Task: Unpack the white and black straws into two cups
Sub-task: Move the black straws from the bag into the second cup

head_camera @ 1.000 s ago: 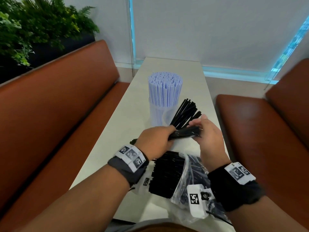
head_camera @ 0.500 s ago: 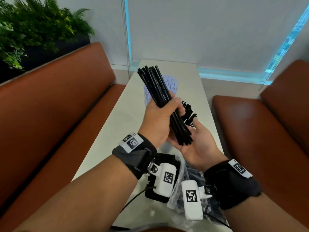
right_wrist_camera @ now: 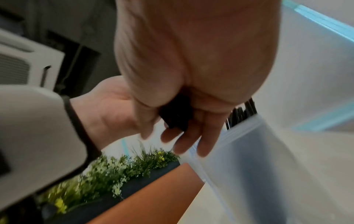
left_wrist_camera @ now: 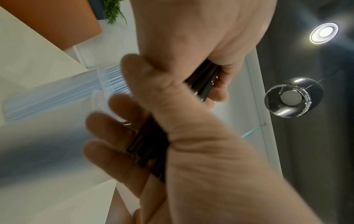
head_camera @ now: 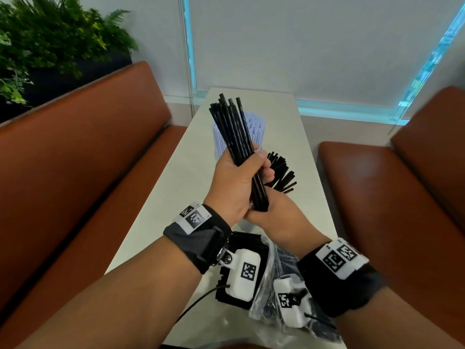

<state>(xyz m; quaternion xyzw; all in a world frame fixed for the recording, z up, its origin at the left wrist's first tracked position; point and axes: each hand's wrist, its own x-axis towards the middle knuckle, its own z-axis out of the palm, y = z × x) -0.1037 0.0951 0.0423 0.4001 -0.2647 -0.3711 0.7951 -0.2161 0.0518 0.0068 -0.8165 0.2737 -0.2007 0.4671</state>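
Pale, smooth worktop [head_camera: 191, 172] carries a crinkly clear bag [head_camera: 266, 295] near me. Farther off stands a clear cup packed with thin white straws [head_camera: 254, 127], and just beside it a fan of black straws [head_camera: 281, 172]. A second ago my bundle of stiff, glossy black straws [head_camera: 236, 132] lay crosswise; now it stands nearly upright. My left hand [head_camera: 234, 185] is wrapped round its middle and my right hand [head_camera: 279, 217] lies flat-palmed under its ends. I judge it squared up, ready for the black cup.

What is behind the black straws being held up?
Behind the black bunch, which the left hand grips, stand the white straws. In the head view the hand covers their cup.
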